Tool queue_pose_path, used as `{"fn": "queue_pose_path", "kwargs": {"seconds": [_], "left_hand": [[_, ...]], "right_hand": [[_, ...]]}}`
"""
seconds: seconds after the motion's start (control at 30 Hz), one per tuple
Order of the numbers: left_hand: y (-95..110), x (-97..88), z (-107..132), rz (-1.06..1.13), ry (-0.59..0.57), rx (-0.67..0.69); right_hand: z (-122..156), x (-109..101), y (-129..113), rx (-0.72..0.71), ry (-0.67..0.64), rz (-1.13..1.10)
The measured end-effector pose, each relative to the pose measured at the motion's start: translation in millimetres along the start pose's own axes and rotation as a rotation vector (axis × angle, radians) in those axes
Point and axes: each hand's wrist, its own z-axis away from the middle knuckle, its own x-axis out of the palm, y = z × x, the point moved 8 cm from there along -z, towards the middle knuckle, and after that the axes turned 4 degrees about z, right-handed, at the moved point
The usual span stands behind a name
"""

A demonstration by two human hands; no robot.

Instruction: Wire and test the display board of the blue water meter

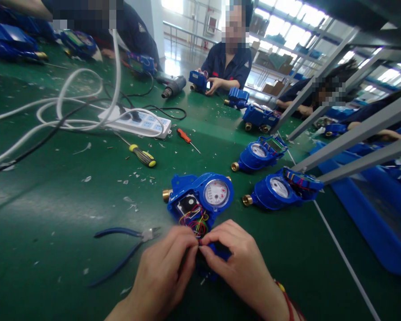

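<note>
A blue water meter (200, 198) with a round dial and brass ends lies open on the green table, a tangle of coloured wires (195, 220) spilling from its near side. My left hand (165, 269) and my right hand (235, 261) meet just below it, fingertips pinched together on the wires. A small blue part (220, 255) sits under my right fingers, mostly hidden.
Blue-handled pliers (127, 243) lie left of my hands. Farther back are a yellow-black screwdriver (142, 156), a small red screwdriver (186, 138), a white power strip (137, 122) with cables, and more blue meters (280, 189) at right. Other people work across the table.
</note>
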Motion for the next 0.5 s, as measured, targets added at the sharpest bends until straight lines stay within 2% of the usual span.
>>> {"fn": "queue_pose_path", "kwargs": {"seconds": [0.07,0.13,0.23,0.33,0.4,0.5], "left_hand": [[2,-2.3,2,-0.058,0.038,0.038],[9,-4.3,6,-0.159,0.06,0.151],[25,-2.8,10,-0.272,-0.006,0.383],[36,-5.4,10,-0.313,-0.059,0.519],[37,-5.8,8,-0.313,-0.085,0.538],[25,0.7,1,-0.212,-0.157,0.415]], "right_hand": [[3,0,-4,-0.031,0.048,0.082],[5,0,-11,-0.073,0.095,0.161],[6,-1,-20,-0.132,0.132,0.263],[6,1,-24,-0.154,0.13,0.342],[6,3,-24,-0.148,0.122,0.369],[7,3,-23,-0.147,0.136,0.354]]}}
